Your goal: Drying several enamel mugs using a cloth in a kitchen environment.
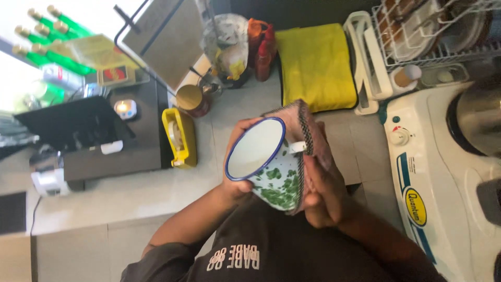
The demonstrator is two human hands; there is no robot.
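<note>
A white enamel mug (pixel 269 169) with a blue rim and green leaf pattern is held up in front of my chest, its mouth turned toward the camera. My left hand (pixel 236 156) grips the mug from its left side, fingers curled over the rim. My right hand (pixel 322 183) presses a pink checked cloth (pixel 305 128) against the mug's right side, by the handle. The inside of the mug looks bare and white.
On the tiled counter lie a yellow cloth (pixel 315 65), a yellow tape dispenser (pixel 180 138), a jar with a gold lid (pixel 192 99) and red sauce packets (pixel 262 44). A white dish rack (pixel 428 31) stands far right above a white stove (pixel 443 172). Green bottles (pixel 49 42) stand far left.
</note>
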